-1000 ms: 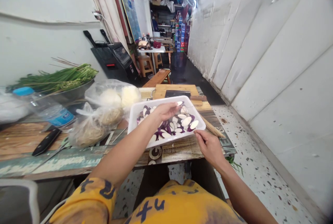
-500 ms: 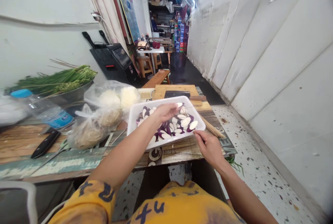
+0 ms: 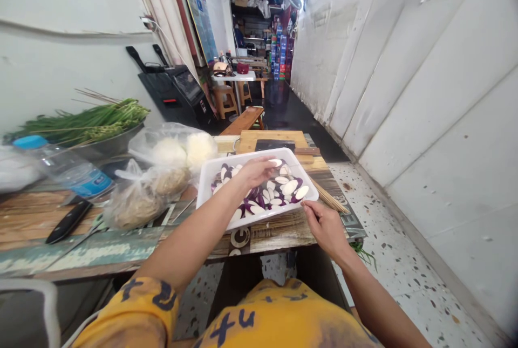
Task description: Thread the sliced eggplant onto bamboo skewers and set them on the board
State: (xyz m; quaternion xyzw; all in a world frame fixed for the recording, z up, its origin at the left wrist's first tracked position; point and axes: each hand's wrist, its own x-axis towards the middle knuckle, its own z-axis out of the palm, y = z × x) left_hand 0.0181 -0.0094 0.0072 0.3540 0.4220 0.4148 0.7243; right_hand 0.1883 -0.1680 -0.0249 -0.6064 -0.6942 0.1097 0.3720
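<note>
A white plastic tray (image 3: 204, 202) holds many oval eggplant slices (image 3: 290, 187) with purple skin and pale flesh. My left hand (image 3: 257, 171) reaches over the tray, its fingers closed on one eggplant slice (image 3: 276, 163) near the far side. At the tray's near right corner, my right hand (image 3: 327, 225) is closed in a pinch, with the end of what looks like a thin bamboo skewer at the fingertips; most of its length is hard to make out. Beside the tray's right edge lies a bundle of bamboo skewers (image 3: 332, 198).
Behind the tray are a wooden cutting board (image 3: 251, 140) and a cleaver (image 3: 275, 145). To the left lie tied plastic bags (image 3: 135, 205), a water bottle (image 3: 83, 175), a black-handled knife (image 3: 68, 222) and a metal bowl (image 3: 109, 143) of green vegetables (image 3: 93, 124).
My left hand and the slice in it have shifted very slightly. The right hand keeps its pinch by the tray corner. The whole view has moved a little.
</note>
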